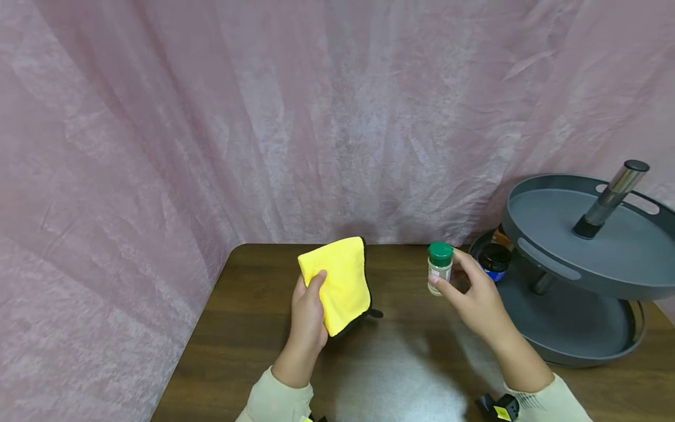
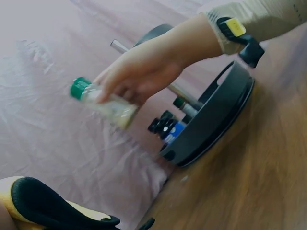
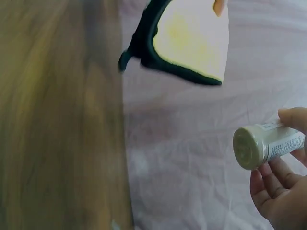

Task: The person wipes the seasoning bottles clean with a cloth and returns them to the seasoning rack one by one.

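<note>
A folded yellow cloth (image 1: 340, 284) with black edging and a small black loop is gripped in my left hand (image 1: 308, 316), thumb on its front face. My right hand (image 1: 477, 299) holds a small spice jar (image 1: 439, 272) with a green lid and a pale label between thumb and fingers. The jar is upright above the table in the head view. From the right wrist view the base of the jar (image 3: 249, 147) shows, lifted off the wood. Cloth and jar are apart, the cloth to the left.
A grey two-tier round tray stand (image 1: 585, 234) with a metal post occupies the right side. On its lower tier stand a black-lidded jar with a blue label (image 1: 494, 261) and other small containers. A pink curtain (image 1: 337, 117) hangs behind the brown wooden table (image 1: 253, 293).
</note>
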Tool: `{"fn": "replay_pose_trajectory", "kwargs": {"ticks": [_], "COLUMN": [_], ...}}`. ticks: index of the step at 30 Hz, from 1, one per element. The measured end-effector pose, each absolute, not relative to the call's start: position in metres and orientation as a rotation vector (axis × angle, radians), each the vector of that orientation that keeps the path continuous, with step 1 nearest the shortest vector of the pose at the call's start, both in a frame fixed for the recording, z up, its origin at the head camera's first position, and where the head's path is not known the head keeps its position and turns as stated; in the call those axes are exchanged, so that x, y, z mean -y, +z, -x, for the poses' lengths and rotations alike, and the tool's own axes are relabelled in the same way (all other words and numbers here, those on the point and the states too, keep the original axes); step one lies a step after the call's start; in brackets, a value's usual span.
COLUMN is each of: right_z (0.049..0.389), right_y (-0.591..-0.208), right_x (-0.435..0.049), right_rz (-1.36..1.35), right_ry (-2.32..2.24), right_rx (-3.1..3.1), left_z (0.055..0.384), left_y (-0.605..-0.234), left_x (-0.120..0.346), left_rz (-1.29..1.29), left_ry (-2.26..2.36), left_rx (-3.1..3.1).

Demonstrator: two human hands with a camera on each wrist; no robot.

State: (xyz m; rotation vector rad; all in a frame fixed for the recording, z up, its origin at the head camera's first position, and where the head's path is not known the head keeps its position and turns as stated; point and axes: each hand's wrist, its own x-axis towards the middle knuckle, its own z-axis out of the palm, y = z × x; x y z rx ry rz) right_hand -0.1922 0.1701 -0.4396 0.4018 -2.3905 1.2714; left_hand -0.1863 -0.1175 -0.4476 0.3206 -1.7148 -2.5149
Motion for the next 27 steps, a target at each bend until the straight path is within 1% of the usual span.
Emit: {"fn": "replay_pose_trajectory", "kwargs": {"ticks": [9,19,23,27], "right_z": [0.188,0.183,0.183,0.183], "right_y": [-0.451,-0.464,-0.469,-0.474], "right_x": [-0.209,-0.243,-0.257,-0.271], "right_rz": [-0.326,-0.214,-0.118,-0.02], "right_ry": [1.106,1.026,0.996,1.013], "right_rx": [2.411,2.454,2.525,2.63], "left_z": [0.192,0.193,0.191,0.187], "left_y": [-0.442,-0.448,-0.452,-0.46], "left_x": [0.154,0.202,0.218,0.228], "left_rz": [-0.288,-0.313,-0.292,-0.275], "left_ry": [-2.411,-2.258,-2.122,-1.804], "left_rx": [1.684,1.721,1.805,2.055]}}
